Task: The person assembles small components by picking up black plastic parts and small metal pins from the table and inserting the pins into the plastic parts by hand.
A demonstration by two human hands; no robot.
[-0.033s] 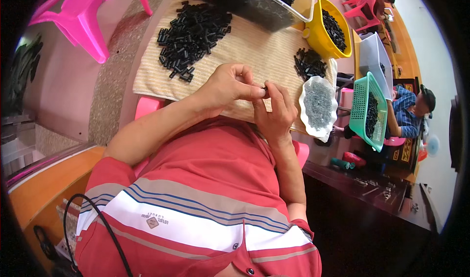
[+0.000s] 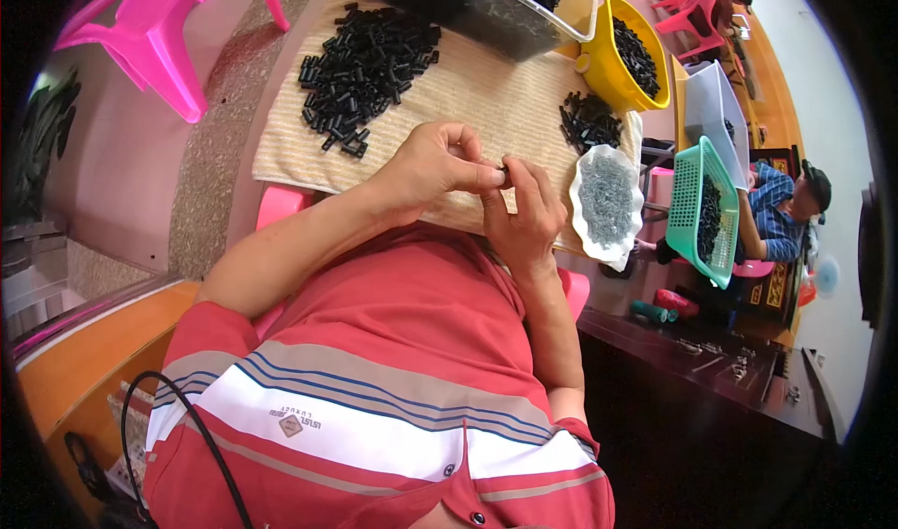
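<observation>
Close in front of me, over the near edge of the striped towel (image 2: 486,85), my two hands meet. My left hand (image 2: 432,172) is closed, thumb and forefinger pinched at a small black piece (image 2: 505,169). From the other side, the fingers of my right hand (image 2: 529,213) close on that same piece, which they mostly cover. A heap of short black tubular parts (image 2: 367,72) lies on the towel beyond my left hand. To the right are a smaller pile of black parts (image 2: 593,125) and a white scalloped dish (image 2: 582,225) of tiny clear or silvery bits.
At the back stand a clear plastic bin (image 2: 596,5) and a yellow tub (image 2: 599,71), both holding black parts. A green basket (image 2: 686,202) and a whitish bin (image 2: 702,99) stand farther right, near a seated person (image 2: 781,211). A pink stool (image 2: 154,38) is at the left.
</observation>
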